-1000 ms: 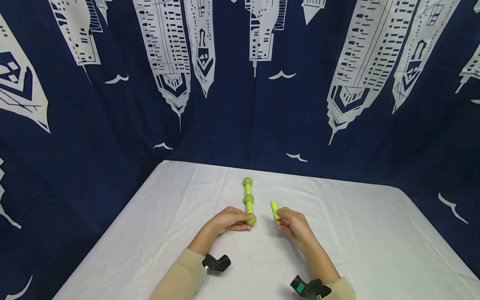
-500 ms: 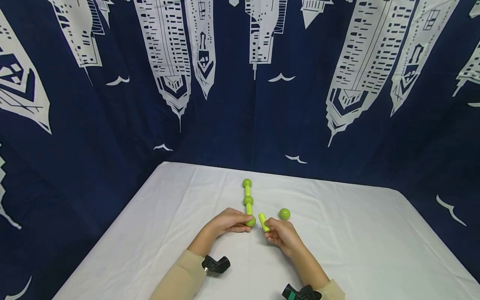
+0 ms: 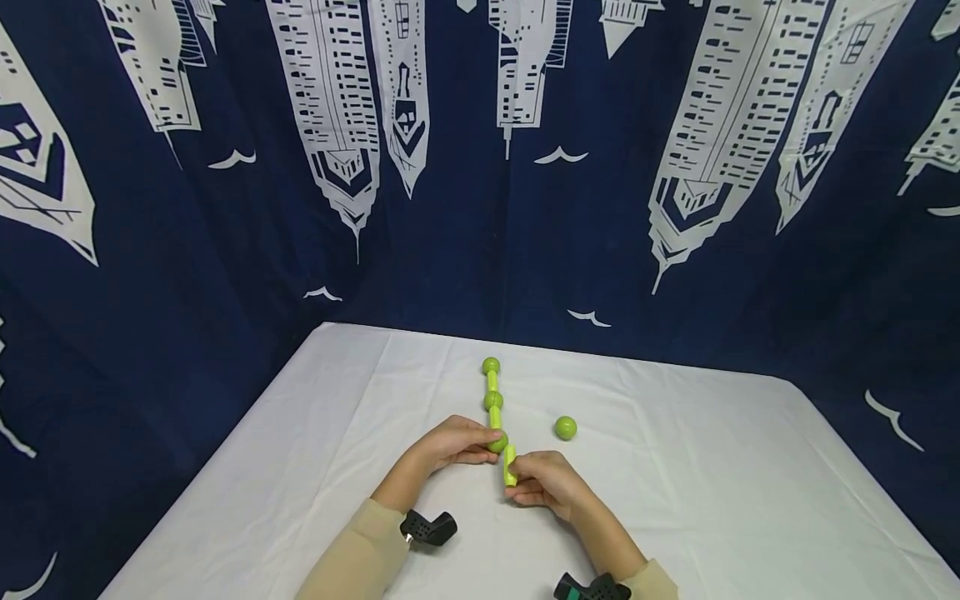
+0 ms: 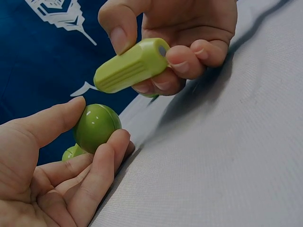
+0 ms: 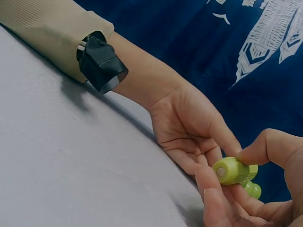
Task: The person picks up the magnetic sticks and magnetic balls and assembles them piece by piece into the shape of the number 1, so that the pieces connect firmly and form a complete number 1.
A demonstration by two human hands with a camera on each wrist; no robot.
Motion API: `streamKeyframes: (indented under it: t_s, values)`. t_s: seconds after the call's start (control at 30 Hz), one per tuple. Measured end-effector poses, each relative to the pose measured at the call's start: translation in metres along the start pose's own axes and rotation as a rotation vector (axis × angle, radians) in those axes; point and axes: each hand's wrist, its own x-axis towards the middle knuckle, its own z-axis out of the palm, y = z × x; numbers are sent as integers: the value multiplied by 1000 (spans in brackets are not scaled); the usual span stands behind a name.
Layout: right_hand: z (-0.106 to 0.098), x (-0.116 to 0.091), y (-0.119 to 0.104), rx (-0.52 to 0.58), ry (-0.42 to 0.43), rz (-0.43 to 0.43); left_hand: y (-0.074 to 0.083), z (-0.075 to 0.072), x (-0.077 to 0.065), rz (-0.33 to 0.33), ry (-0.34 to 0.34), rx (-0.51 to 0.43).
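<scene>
A chain of green balls joined by yellow-green rods point(image 3: 492, 402) lies on the white table, pointing away from me. My left hand point(image 3: 454, 442) pinches the nearest green ball point(image 4: 98, 127) of that chain between thumb and fingers. In my right hand point(image 3: 550, 482) a short yellow-green rod point(image 4: 132, 65) is pinched between thumb and fingers; a round grey spot shows on its end in both wrist views. The rod stands close to the near side of the held ball. A small gap appears between them in the left wrist view.
One loose green ball point(image 3: 566, 427) lies on the table to the right of the chain. The white cloth point(image 3: 720, 467) covers the table. Behind its far edge hangs a dark blue curtain point(image 3: 465, 275) with white building prints.
My right hand has moved left and nearer to me, bringing the rod from beside the loose ball to the near end of the chain. The left hand keeps its place.
</scene>
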Motion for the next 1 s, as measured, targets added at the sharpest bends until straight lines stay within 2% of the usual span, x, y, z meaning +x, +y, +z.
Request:
streamKeyframes:
  t_s: [0.4, 1.0]
  values:
    - [6, 1, 6, -3, -34, -13, 0, 0, 0, -2, 11, 19]
    - [6, 1, 8, -31, -15, -9, 1, 1, 0, 8, 22, 36]
